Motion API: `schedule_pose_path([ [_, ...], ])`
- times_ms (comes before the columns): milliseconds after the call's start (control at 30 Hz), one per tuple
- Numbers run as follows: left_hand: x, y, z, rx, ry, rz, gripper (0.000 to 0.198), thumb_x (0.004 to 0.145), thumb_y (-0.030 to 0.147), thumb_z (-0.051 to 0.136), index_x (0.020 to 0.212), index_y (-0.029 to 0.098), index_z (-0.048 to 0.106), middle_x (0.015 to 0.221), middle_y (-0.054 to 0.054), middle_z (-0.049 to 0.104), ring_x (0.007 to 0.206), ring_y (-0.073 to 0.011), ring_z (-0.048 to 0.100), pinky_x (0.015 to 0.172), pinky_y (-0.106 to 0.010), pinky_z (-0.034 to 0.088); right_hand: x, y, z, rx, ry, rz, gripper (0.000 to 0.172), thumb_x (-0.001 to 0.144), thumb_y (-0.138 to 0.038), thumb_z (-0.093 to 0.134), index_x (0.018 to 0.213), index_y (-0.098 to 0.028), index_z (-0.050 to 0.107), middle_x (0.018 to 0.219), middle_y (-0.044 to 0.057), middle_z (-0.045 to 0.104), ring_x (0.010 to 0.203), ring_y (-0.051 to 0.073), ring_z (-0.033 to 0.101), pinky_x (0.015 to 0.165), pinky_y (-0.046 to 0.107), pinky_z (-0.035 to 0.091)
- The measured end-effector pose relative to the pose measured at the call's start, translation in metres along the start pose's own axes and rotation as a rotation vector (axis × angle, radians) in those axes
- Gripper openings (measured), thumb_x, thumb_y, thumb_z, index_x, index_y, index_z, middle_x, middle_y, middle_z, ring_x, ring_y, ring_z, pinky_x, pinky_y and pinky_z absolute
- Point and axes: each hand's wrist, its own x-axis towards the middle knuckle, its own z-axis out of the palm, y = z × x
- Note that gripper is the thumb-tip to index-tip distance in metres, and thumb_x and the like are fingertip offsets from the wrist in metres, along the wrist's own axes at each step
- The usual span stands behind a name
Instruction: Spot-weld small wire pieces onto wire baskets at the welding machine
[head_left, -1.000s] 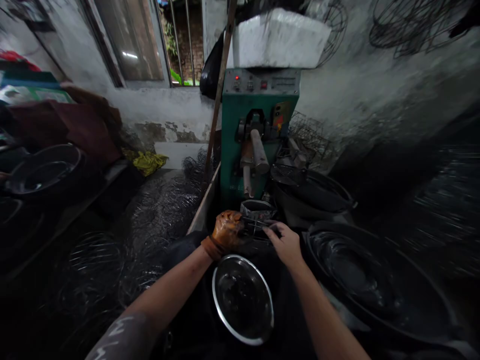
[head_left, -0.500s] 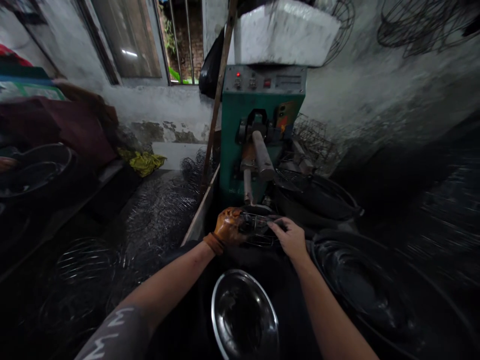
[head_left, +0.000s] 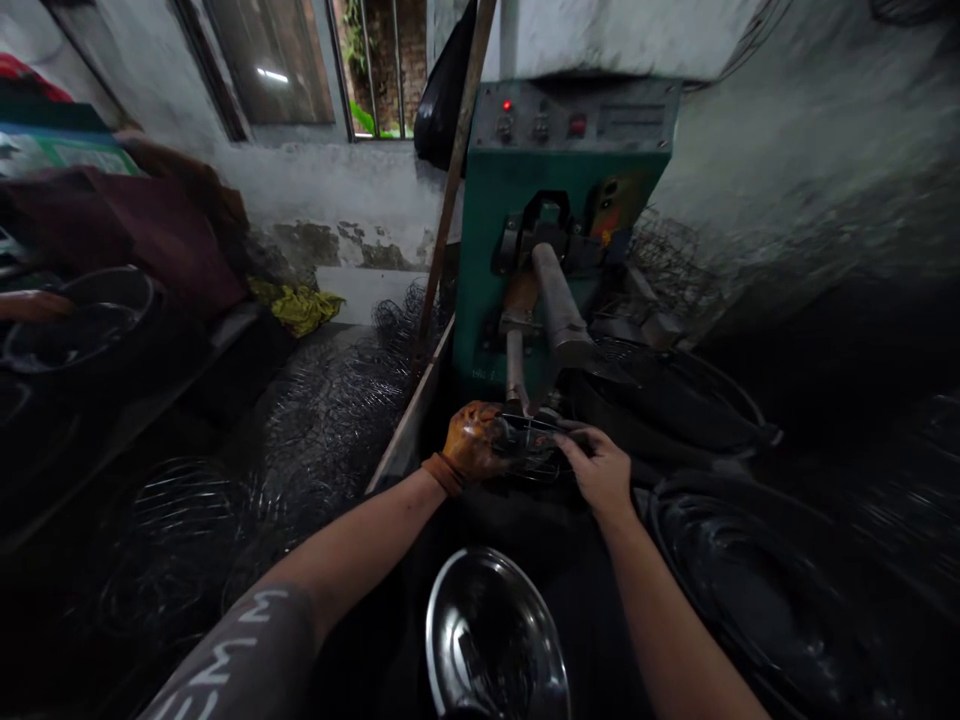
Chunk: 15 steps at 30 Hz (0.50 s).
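Note:
My left hand (head_left: 471,447) wears an orange-brown glove and grips the left side of a small wire frame (head_left: 534,442). My bare right hand (head_left: 601,470) holds the frame's right side with curled fingers. The frame sits right under the lower end of the grey metal arm (head_left: 556,305) that slopes down from the green machine (head_left: 559,220). A thinner rod (head_left: 514,365) hangs beside the arm. A shiny steel bowl (head_left: 495,640) lies below my wrists, near my body.
Heaps of dark wire baskets (head_left: 300,430) cover the floor at left. Large black tubs (head_left: 757,580) stand at right. A wooden pole (head_left: 454,180) leans against the machine. A barred window (head_left: 330,60) is in the back wall, and a yellow rag (head_left: 300,305) lies below it.
Both hands have carried the wire frame forward and up, close under the machine's arm. The view has moved nearer to the machine, and the steel bowl has slid lower in the picture.

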Motion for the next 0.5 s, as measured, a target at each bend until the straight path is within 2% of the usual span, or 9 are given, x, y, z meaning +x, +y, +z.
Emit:
schedule_pose_path([
  [300,0.005,0.004,-0.006,-0.035,0.029,-0.003,0.050,0.072,0.064,0.071,0.093,0.018,0.074,0.107,-0.012,0.074,0.105,-0.0293,0.068,0.098,-0.046,0.056,0.001,-0.007,-0.005,0.003,-0.016,-0.033,0.037,0.082,-0.058,0.074,0.071,-0.023,0.068,0.096,0.011,0.078,0.089,0.030,0.073,0.083,0.044,0.057],
  [500,0.007,-0.001,0.002,-0.031,0.030,-0.056,0.047,0.070,0.061,0.073,0.089,0.018,0.074,0.108,-0.012,0.073,0.104,-0.0297,0.068,0.095,-0.046,0.057,0.011,0.004,-0.003,0.022,-0.042,-0.027,0.036,0.081,-0.057,0.074,0.073,-0.023,0.070,0.096,0.011,0.078,0.092,0.031,0.072,0.087,0.047,0.056],
])
